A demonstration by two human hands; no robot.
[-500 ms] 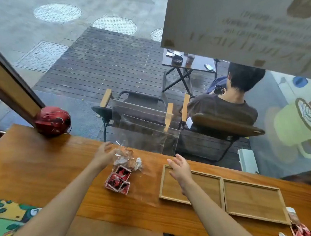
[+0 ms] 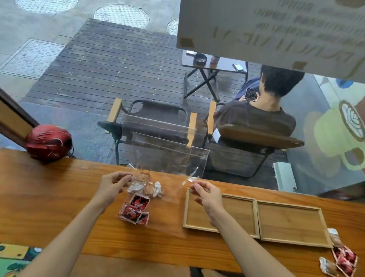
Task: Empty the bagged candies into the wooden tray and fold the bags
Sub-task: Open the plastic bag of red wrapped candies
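Head view, centre frame: left hand (image 2: 113,185) pinches the clear bag (image 2: 159,184) of candies (image 2: 136,205), right hand (image 2: 205,193) pinches its far corner beside the wooden tray (image 2: 256,215). Best lift, carry over the tray, then tip gently.

The desk (image 2: 51,199) is warm orange-brown wood with a visible grain, and the wooden tray (image 2: 258,219) on it is a paler tan. The candies (image 2: 134,210) wear red-and-black wrappers, some white and beige, inside a clear bag (image 2: 170,196). A glossy red helmet (image 2: 48,141) sits at the desk's far edge.
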